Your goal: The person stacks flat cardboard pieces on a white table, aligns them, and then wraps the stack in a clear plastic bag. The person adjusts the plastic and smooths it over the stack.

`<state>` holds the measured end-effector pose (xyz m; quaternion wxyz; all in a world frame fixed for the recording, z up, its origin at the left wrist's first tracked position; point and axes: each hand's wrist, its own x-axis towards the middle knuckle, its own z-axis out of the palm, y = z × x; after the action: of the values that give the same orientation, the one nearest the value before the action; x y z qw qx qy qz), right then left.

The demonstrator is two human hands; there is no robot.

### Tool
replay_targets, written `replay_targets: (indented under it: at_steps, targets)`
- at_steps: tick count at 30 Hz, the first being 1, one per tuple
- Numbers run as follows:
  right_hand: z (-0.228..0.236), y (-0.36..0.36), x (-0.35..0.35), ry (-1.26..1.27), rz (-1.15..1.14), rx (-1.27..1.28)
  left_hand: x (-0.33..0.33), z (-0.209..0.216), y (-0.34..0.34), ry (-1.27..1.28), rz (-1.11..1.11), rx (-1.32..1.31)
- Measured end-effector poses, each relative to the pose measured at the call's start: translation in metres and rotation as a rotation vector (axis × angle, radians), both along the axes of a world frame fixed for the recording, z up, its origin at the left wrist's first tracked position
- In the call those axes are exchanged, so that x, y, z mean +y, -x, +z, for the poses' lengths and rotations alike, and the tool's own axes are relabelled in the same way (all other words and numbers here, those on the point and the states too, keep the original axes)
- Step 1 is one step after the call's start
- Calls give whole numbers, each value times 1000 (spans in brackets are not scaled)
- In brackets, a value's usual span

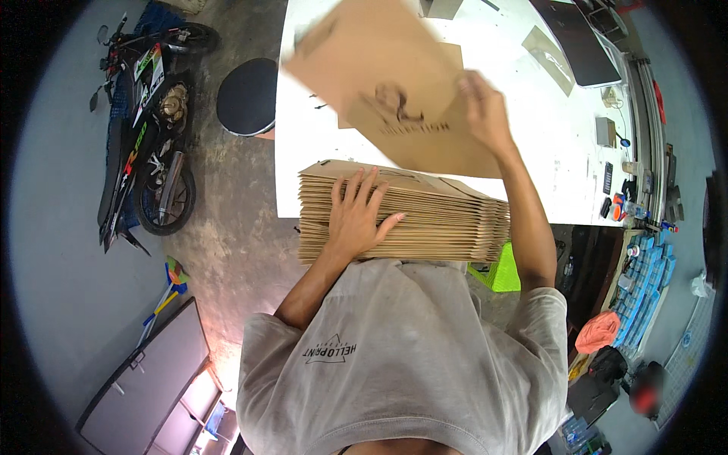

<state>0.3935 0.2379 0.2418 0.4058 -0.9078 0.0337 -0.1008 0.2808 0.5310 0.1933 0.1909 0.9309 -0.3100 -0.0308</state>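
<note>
My right hand (487, 114) grips the right edge of a flat brown kraft paper bag (379, 57) with dark print on its face. The bag is tilted above the white table and slightly blurred. Close to my body, a thick stack of folded kraft paper bags (444, 220) lies at the table's near edge. Across the stack's near side rests my left hand (355, 216), fingers spread and holding nothing. Behind the raised bag, a bit of another brown sheet (453, 54) shows on the table; most of it is hidden.
On the white table (523, 152) lie a dark flat screen or laptop (578, 42), a clear plastic sheet (549, 59), a phone (607, 178) and small items along the right edge. A round black stool (247, 97) stands to the left, beyond it a motorcycle (155, 129).
</note>
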Motion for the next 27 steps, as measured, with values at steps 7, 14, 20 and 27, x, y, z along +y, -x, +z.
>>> replay_targets:
  at_steps: [7,14,20,27]
  targets:
    - [-75,-30,-14,-1079,-252,142,-4,-6,-10,7,10,8]
    - [-192,-16,-51,-691,-325,916,-10,-7,-10,24,-23,-6]
    - [-43,52,4,51,663,783,-5,-10,-8,49,10,28]
    - [-39,56,-1,-80,800,726,-6,-10,-12,-20,-33,25]
